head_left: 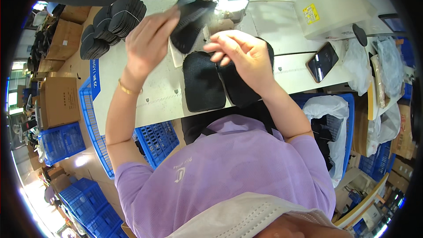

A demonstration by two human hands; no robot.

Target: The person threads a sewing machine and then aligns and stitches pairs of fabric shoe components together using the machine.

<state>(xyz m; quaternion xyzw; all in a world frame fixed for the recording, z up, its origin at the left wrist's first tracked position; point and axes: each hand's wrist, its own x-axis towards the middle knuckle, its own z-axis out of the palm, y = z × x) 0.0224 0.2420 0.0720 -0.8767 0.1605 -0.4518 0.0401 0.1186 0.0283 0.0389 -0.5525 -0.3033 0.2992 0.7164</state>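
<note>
Here, round-cornered black fabric pieces (pixel 204 83)

A lilac short-sleeved shirt (pixel 246 163) with a white chest print (pixel 179 175) is worn with a gold bracelet (pixel 126 89) and white mask (pixel 255 213).

The black pieces (pixel 204 86) look matt, cloth-like.

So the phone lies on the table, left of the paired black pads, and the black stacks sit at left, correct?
No, the head view shows the phone right of the paired pads. It does lie on the table, with the stacks at left.
</note>
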